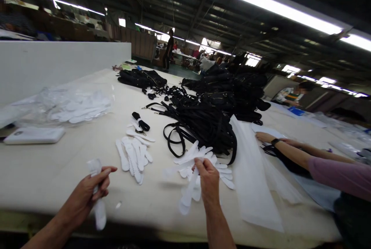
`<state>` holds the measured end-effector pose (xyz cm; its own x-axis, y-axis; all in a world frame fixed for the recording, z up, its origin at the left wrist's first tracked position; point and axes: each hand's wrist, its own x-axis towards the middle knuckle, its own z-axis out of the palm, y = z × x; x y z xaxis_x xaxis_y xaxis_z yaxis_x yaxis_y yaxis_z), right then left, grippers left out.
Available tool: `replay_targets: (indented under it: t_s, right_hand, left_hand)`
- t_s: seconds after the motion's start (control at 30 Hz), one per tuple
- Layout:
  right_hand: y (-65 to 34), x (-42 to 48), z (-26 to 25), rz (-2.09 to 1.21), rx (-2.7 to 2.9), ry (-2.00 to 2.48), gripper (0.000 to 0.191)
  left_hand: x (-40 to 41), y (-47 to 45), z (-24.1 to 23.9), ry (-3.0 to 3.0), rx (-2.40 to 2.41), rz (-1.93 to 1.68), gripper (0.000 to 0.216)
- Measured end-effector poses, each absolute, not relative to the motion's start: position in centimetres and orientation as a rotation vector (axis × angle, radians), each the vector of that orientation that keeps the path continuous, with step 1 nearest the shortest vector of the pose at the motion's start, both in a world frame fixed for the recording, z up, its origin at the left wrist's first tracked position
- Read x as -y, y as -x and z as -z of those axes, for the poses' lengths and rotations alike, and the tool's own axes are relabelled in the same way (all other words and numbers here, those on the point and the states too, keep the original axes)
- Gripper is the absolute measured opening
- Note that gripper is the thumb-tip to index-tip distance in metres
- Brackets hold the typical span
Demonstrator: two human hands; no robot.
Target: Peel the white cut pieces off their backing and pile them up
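My left hand [89, 189], near the table's front edge, is closed around a white strip [100, 214] whose two ends stick out above and below the fingers. To the right, my right hand [207, 173] pinches a thin white strip [188, 195], blurred at its lower end. Under and behind that hand lies a fanned heap of white strips [227, 175]. Between my hands is a second pile of white strips [133, 156], some with notched edges. A folded black strap [140, 122], wrapped in a white band, lies just behind that pile.
A heap of black straps [203, 125] lies mid-table, with black bags [232, 86] behind. At left are a clear bag of white strips [84, 106] and a white phone-like object [34, 135]. White sheets [255, 179] lie right, beside a co-worker's arms [292, 152].
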<state>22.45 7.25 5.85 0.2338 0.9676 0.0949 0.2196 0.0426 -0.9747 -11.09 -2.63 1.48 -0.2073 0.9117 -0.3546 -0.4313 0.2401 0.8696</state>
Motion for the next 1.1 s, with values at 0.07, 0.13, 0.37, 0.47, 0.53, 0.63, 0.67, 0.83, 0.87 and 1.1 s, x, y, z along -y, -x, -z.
replay_targets:
  t_s: [0.07,0.13,0.37,0.47,0.53,0.63,0.67,0.83,0.87,1.1]
  right_hand:
    - [-25.2,-9.1,-6.2,-0.733,1.394,1.578,0.035]
    - [-26.7,-10.3,-6.3,-0.456,1.586,1.765,0.033]
    - [-19.2,-6.4,-6.5,-0.624,1.809,1.447,0.025]
    - [-13.7,-3.1,-6.5,-1.135,1.772,1.196,0.019]
    - [-11.2,-1.9,-6.4,-1.331,1.755,1.095,0.017]
    - [-9.6,-1.4,-5.9,-1.422,1.72,1.041,0.015]
    - [-9.5,-1.5,-5.6,-1.43,1.682,1.051,0.016]
    - [-10.3,-2.1,-4.5,-1.368,1.466,1.164,0.017]
    - [-10.7,-2.3,-4.4,-1.338,1.448,1.181,0.018]
    - [-17.4,-5.2,-4.4,-1.112,1.214,1.306,0.028]
  left_hand:
    - [2.8,10.9,-1.3,-0.497,-1.167,-1.283,0.033]
    - [3.0,9.8,-1.1,-0.507,-1.122,-1.221,0.034]
    - [2.2,6.2,-0.5,-0.805,-1.192,-0.999,0.038]
    - [2.1,5.5,-0.7,-0.895,-1.226,-0.926,0.037]
    - [2.3,5.2,-1.0,-0.95,-1.254,-0.901,0.036]
    - [2.7,5.1,-0.9,-0.98,-1.257,-0.892,0.041]
    - [2.8,5.2,-0.7,-0.979,-1.225,-0.904,0.041]
    - [2.8,5.5,0.6,-0.823,-1.011,-1.046,0.047]
    - [2.7,5.5,0.6,-0.756,-1.021,-1.074,0.05]
    - [2.0,7.8,-1.7,-0.356,-1.014,-1.414,0.026]
